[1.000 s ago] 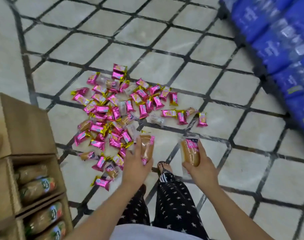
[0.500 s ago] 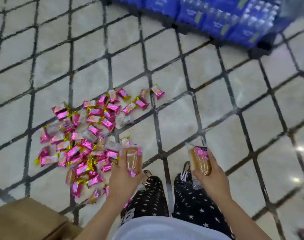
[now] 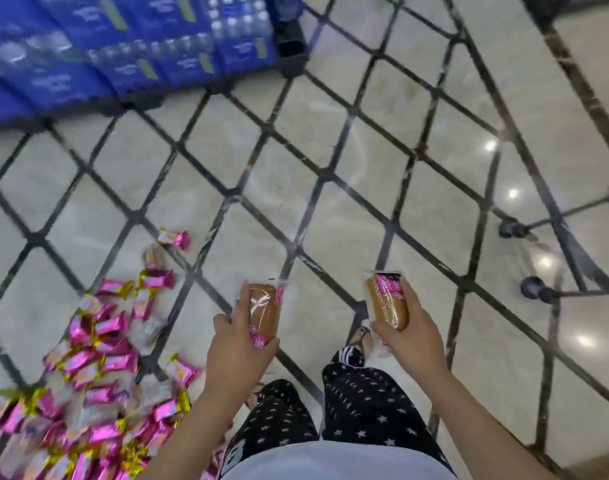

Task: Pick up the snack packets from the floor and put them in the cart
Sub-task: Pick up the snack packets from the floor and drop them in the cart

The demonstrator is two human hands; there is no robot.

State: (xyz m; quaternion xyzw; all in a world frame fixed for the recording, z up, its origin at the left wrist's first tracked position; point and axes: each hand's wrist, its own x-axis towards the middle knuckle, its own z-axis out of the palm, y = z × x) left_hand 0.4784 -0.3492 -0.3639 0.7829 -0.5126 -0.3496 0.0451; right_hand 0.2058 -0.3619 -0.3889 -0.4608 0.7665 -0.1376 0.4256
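My left hand (image 3: 239, 351) grips a clear snack packet (image 3: 261, 311) with a brown cake and pink print, held upright in front of me. My right hand (image 3: 408, 337) grips a second packet of the same kind (image 3: 388, 303). A pile of several pink and gold snack packets (image 3: 91, 386) lies on the tiled floor at the lower left, beside my left leg. At the right edge stand two black wheels (image 3: 533, 287) on thin metal legs, seemingly the cart's base; the rest of it is out of view.
Stacked blue packs of bottled water (image 3: 123, 46) on a dark pallet fill the upper left. The floor (image 3: 296, 188) is glossy beige tile with dark diagonal lines. My legs in black star-print trousers (image 3: 362, 403) are below the hands.
My view has swung to the right: the pile slid to the lower left, the cardboard shelf left the view, and wheels appeared at the right. Both hands still hold their packets.
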